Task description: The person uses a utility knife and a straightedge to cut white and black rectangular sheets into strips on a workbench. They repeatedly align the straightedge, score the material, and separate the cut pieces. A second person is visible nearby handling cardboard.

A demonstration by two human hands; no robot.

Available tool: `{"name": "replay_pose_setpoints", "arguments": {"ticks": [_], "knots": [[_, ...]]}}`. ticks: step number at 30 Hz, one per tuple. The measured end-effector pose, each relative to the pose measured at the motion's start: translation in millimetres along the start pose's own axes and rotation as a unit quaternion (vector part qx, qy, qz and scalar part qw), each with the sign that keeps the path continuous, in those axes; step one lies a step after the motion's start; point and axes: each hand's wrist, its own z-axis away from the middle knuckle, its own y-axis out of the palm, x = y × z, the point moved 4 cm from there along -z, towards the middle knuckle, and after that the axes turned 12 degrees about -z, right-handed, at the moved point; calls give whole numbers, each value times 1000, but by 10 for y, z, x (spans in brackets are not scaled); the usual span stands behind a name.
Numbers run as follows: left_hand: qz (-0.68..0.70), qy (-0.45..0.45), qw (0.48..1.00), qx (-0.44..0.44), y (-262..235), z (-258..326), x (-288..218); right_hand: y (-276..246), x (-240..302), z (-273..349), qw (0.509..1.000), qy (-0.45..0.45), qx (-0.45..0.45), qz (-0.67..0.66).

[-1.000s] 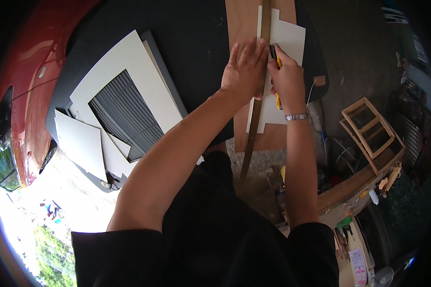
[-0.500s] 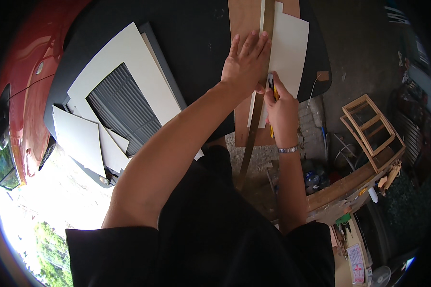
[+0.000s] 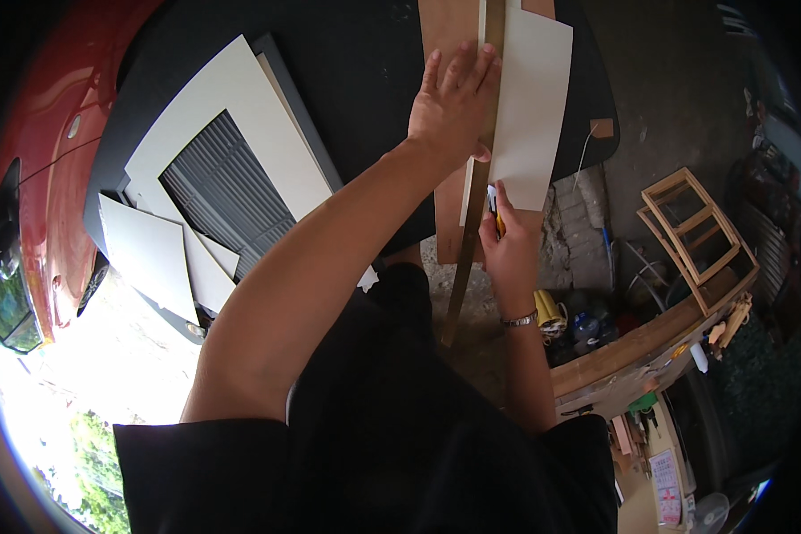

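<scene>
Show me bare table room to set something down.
Widest: the black table between the grey panel and brown board. A narrower band lies between the white sheet and small brown square. Crowded: the left end, with the cut-out sheet, and the straightedge, with left hand, right hand and cutter.

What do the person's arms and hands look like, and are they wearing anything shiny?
The arms come out of short, plain black sleeves. The left hand and right hand wear no gloves. Around the right wrist is a shiny, silvery band, maybe a watch or bracelet.
</scene>
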Motion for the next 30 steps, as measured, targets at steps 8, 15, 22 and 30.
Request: {"name": "replay_pose_setpoints", "arguments": {"ticks": [8, 15, 22, 30], "knots": [[-16, -4, 1000, 13, 5, -12, 4, -18, 26, 267, 991, 107, 53, -67], [-21, 8, 1000, 10, -5, -34, -25, -99, -7, 358, 984, 135, 53, -99], [70, 23, 997, -28, 27, 0, 99, 9, -558, 1152, 986, 147, -30, -67], [237, -35, 957, -164, 55, 12, 419, 498, -608, 1597, 985, 147, -67, -65]]}}
